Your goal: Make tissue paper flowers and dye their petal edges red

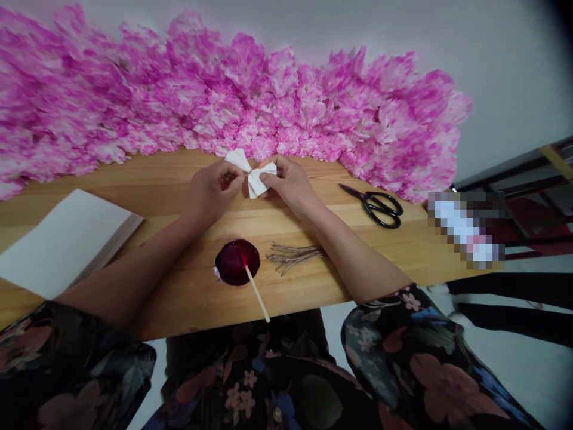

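A piece of white pleated paper [261, 181], gathered at its middle into a bow shape, is held over the wooden table. My right hand [289, 184] grips its right wing, thumb on top and fingers behind. The fingers of my left hand [213, 188] are pinched together at the gathered middle; whether they hold the paper itself or a thin tie there is hidden. Below my hands lies a bundle of thin brown ties [293, 257], partly behind my right forearm. Beside it sits a small bowl of dark red liquid [230, 266] with a wooden stick [257, 292] leaning in it.
Black-handled scissors [380, 206] rest to the right. A stack of white paper sheets [74, 239] lies at the left. Pink and white paper flowers [268, 101] are heaped along the table's back. A pixelated object [465, 230] is by the table's right end.
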`<state>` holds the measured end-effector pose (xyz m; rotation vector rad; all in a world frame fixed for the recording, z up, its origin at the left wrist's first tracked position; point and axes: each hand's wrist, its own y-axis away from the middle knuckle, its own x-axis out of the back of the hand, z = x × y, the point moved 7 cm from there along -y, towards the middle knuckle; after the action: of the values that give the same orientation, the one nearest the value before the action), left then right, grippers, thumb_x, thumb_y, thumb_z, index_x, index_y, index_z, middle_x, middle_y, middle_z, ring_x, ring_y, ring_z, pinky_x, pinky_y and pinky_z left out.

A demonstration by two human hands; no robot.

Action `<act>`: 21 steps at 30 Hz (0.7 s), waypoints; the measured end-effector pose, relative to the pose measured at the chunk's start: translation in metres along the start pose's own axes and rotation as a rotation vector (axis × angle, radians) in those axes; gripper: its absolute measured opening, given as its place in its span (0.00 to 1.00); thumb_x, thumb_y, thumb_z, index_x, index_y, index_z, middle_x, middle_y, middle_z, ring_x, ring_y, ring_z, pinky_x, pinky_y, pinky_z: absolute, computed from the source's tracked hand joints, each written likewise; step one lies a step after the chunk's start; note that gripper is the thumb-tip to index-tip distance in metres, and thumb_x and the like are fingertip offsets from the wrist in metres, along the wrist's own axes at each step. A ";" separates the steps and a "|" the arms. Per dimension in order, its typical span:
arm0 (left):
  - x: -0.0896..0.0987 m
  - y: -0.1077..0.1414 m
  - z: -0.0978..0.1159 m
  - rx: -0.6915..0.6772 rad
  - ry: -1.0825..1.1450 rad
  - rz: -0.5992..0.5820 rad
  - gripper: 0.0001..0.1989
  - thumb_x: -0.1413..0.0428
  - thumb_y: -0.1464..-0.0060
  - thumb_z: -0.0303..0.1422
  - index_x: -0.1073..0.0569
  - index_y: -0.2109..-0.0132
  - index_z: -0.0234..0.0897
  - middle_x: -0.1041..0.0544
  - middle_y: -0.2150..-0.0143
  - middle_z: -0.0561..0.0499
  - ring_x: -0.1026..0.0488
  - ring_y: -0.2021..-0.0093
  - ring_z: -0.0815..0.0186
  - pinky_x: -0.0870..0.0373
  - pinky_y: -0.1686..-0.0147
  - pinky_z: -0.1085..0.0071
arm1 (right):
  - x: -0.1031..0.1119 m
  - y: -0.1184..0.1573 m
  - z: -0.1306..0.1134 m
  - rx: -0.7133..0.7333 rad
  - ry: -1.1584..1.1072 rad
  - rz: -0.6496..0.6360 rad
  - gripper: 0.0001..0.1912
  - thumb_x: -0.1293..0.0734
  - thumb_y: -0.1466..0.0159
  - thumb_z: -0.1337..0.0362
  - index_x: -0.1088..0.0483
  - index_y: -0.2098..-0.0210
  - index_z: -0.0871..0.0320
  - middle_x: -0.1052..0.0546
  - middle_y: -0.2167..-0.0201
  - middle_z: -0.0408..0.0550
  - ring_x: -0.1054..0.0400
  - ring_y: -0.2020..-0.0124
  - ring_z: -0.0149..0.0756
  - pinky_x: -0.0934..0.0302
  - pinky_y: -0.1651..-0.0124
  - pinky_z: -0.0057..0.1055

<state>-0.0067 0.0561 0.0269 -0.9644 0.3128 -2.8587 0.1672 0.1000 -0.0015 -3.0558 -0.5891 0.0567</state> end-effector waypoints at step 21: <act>0.005 -0.007 -0.007 -0.264 -0.060 -0.062 0.05 0.36 0.37 0.36 0.18 0.59 0.41 0.16 0.60 0.49 0.21 0.60 0.60 0.27 0.57 0.61 | -0.005 0.005 -0.008 -0.038 0.238 -0.075 0.10 0.34 0.34 0.71 0.30 0.55 0.52 0.20 0.65 0.43 0.29 0.70 0.34 0.30 0.67 0.33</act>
<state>-0.0150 0.0632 0.0254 -1.1187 0.6800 -2.8868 0.1653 0.0931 0.0066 -3.0088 -0.6923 -0.3182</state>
